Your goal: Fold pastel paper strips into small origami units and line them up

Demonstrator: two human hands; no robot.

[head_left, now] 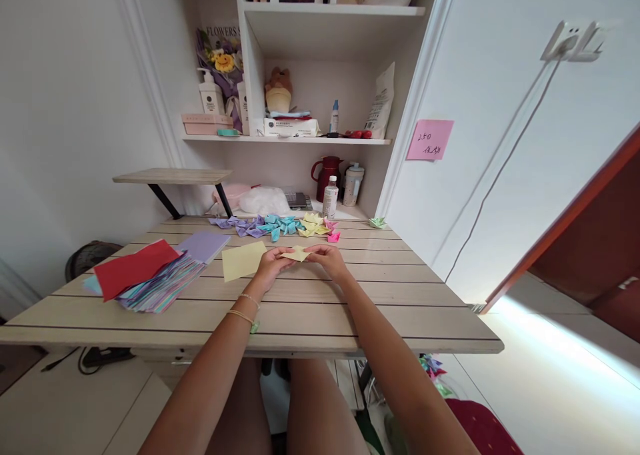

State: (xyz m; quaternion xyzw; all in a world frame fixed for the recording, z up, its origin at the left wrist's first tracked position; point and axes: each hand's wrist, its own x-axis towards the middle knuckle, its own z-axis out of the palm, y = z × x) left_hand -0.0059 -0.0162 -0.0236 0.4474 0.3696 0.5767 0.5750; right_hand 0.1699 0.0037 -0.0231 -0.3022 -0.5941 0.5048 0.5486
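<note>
A small piece of folded yellow paper (298,254) is held just above the desk between my two hands. My left hand (273,266) pinches its left corner, while my right hand (327,260) grips the right one. Just left of my left hand lies a flat yellow sheet (240,262). Beyond my hands runs a row of folded paper pieces: purple ones (245,226), blue ones (280,226), yellow ones (313,224) and pink ones (333,231). A lone green folded piece (378,222) sits farther right.
A fanned stack of coloured paper (163,278) with a red sheet (135,265) on top lies at the left, beside a purple sheet (206,245). A clear bottle (331,198) stands behind the row. A small raised shelf (173,176) stands at the back left of the desk (400,308).
</note>
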